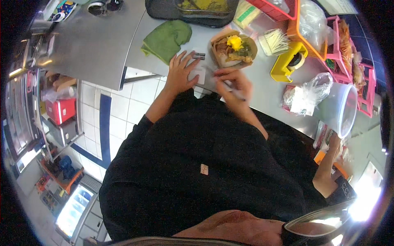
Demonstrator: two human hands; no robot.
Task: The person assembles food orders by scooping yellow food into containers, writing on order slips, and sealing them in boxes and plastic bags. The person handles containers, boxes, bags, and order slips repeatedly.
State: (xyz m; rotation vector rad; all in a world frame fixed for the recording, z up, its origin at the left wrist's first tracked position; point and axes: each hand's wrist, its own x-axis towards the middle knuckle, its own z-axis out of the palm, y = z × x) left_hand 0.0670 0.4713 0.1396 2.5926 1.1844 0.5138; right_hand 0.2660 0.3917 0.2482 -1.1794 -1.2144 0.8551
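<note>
My left hand (181,72) lies with its fingers spread on a small white paper slip (198,75) near the front edge of the steel counter (261,92). My right hand (235,84), slightly blurred, grips a pen (228,83) just right of the slip. Beyond it sits an open brown paper food box (217,53) holding rice, meat, greens and a yellow topping (235,42). A folded green cloth (167,40) rests behind my left hand. To the right of the box are a bundle of white sticks (275,42) and a yellow tape dispenser (281,66).
A black tray (160,13) with a food container stands at the back. Orange (303,33) and pink baskets (340,60) line the right side. A plastic bag (303,97) sits by a translucent tub (334,106). Another person's arm (326,169) reaches in at the right.
</note>
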